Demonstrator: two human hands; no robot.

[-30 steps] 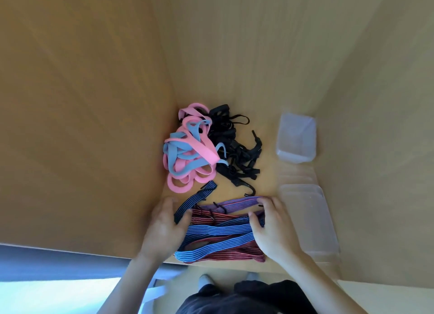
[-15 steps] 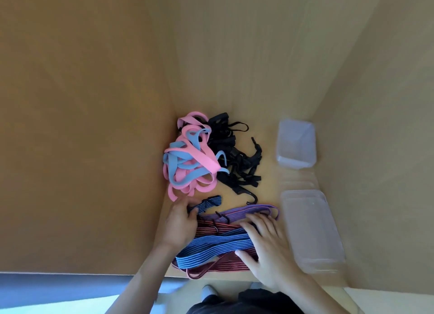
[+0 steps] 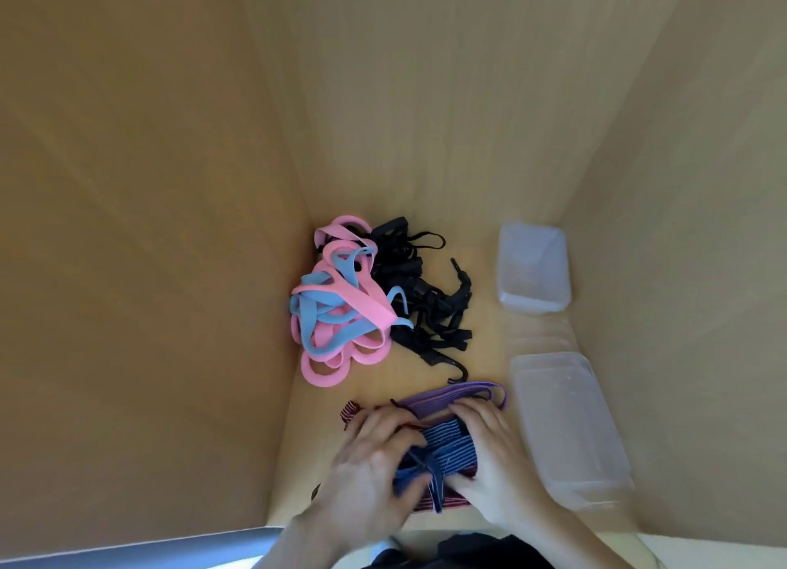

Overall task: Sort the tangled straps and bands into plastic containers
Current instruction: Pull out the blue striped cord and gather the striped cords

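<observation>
A bunch of striped bungee cords (image 3: 443, 449), blue, red and purple, lies at the near edge of the wooden surface. My left hand (image 3: 370, 470) and my right hand (image 3: 489, 462) press in on the bunch from both sides and grip the blue cords. A purple cord (image 3: 451, 398) loops out beyond my fingers. Farther back lies a tangle of pink and light blue flat bands (image 3: 336, 304). Black straps with buckles and hooks (image 3: 430, 304) lie against its right side. A long clear plastic container (image 3: 570, 432) stands right of my hands, a smaller one (image 3: 532, 266) behind it.
Wooden walls close the space in on the left (image 3: 149, 270), the back (image 3: 426, 100) and the right (image 3: 681, 270). Bare wood (image 3: 481, 355) shows between the straps and the containers. Dark clothing (image 3: 460, 551) is at the bottom edge.
Both hands have drawn together and toward me, squeezing the spread-out striped cords into a compact bunch. The pink, blue and black pile and both containers have stayed put.
</observation>
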